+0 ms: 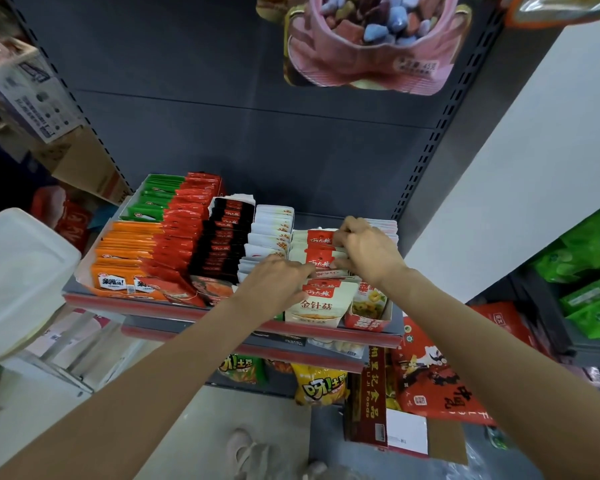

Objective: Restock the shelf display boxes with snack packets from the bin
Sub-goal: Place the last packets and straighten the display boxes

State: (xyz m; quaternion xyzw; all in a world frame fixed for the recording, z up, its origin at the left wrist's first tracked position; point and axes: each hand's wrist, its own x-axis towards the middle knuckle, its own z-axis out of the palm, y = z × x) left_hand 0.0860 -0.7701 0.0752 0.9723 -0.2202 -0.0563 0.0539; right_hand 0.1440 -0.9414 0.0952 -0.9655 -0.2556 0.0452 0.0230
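the red-and-cream snack packets (317,251) stand upright in a row running front to back in a display box (368,320) at the right end of the shelf (222,308). the right hand (368,249) pinches packet tops toward the back of the row; the left hand (274,282), nearer the front, lays loosely curled fingers (303,271) against them. the translucent bin (18,268) sits well apart, far left.

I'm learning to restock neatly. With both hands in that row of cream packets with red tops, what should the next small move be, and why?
Probably press the packets back and square them. The right hand pinches packet tops deep in the cream-and-red row, the left hand rests at its front, and the packets there lean unevenly, while the orange row sits tidy in comparison.
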